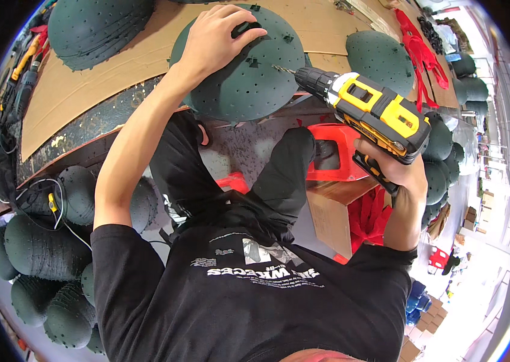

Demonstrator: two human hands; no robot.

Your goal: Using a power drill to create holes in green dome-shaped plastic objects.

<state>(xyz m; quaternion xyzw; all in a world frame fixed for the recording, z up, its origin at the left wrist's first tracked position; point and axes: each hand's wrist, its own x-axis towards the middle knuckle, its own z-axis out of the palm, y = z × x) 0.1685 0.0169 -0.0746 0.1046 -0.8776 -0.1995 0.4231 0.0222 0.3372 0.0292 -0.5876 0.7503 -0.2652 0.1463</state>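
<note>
A dark green dome [249,93], dotted with small holes and carrying several small dark clips, rests at the near edge of the workbench. On its upper part lies my left hand [214,43], thumb and fingers curled round a small black piece [246,28] whose exact kind I cannot make out. My right hand [404,174] grips the handle of a yellow and black cordless drill [381,108]. The drill's twist bit [282,69] points left over the right side of the dome; whether its tip touches the surface I cannot tell.
Cardboard [95,90] covers the bench, with other domes [101,30] and a red strap-like bundle [418,51] on it. Stacked domes [44,247] crowd my left. A red plastic stool [342,151] and an open carton [333,220] holding red pieces stand by my right leg.
</note>
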